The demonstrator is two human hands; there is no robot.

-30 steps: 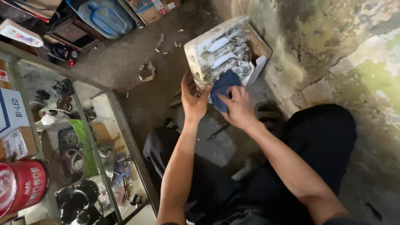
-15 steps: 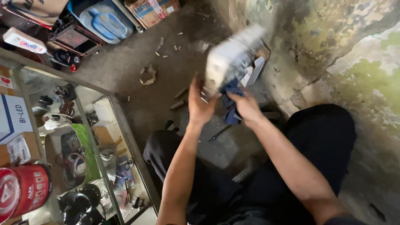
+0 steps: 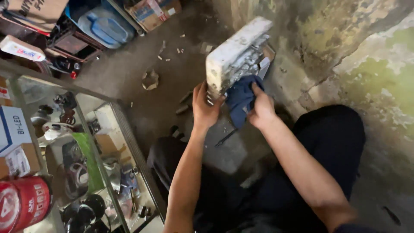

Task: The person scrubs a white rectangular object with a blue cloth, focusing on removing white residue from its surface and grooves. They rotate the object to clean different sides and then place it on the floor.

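Note:
A grimy whitish metal housing (image 3: 235, 54) with silver ribbed parts inside is tilted up on its edge over the concrete floor. My left hand (image 3: 206, 108) grips its lower left corner. My right hand (image 3: 260, 108) presses a dark blue cloth (image 3: 239, 98) against the housing's open underside. Both forearms reach forward from the bottom of the view, above my black trousers (image 3: 332, 146).
A glass display counter (image 3: 86, 155) with small parts, boxes and a red tin fills the left side. Cardboard boxes (image 3: 151, 11) and a blue plastic container (image 3: 101, 23) stand at the top. A mossy, peeling wall (image 3: 358, 47) rises on the right. Scraps litter the floor (image 3: 151, 80).
The housing lay flatter with its inside facing up; it has been tipped up on edge. My right hand with the cloth has shifted under it, and my left hand moved to its corner.

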